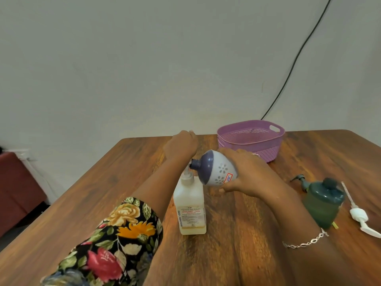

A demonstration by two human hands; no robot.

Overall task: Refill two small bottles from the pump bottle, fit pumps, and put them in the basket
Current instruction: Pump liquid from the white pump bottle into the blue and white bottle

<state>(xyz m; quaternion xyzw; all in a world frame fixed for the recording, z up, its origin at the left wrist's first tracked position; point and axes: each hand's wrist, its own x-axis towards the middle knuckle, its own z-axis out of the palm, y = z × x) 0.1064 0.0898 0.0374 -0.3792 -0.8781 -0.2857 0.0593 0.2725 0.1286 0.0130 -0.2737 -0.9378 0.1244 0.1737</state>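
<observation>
**A:** Head view, and we're right in the thick of it. The pump bottle (190, 205) stands upright just below the middle of the frame, with a yellowish tint at its base.

**B:** What are the hands doing?

**A:** The left hand (181, 145) sits directly above its pump head. Its back is towards us and the fingers drop over the far side. I cannot tell from here whether they're clenched round anything.

**B:** The right one's clearer.

**A:** Much clearer. The right hand (247, 172) is wrapped round the body of the round bottle (216, 170), the white one with the purple top. It's held in the air, tipped on its side. Its open neck points left, right up against the big bottle's spout.

**B:** And the second one?

**A:** The green bottle (322, 203) stands at the right of the frame, dark on top and a bit blurred. A dark pump (299, 179) lies just above it. A white pump (358, 215) lies on its side by the right edge, its tube pointing up the frame.

**B:** Where's the basket?

**A:** The purple basket (268, 150) is right of centre, above the hands, on the wooden table (123, 182).

**B:** Anything else?

**A:** There's a flowered sleeve (115, 240) at lower left and a silver bracelet (305, 242) on the right wrist. A black cable (299, 58) runs down the wall at upper right.
</observation>
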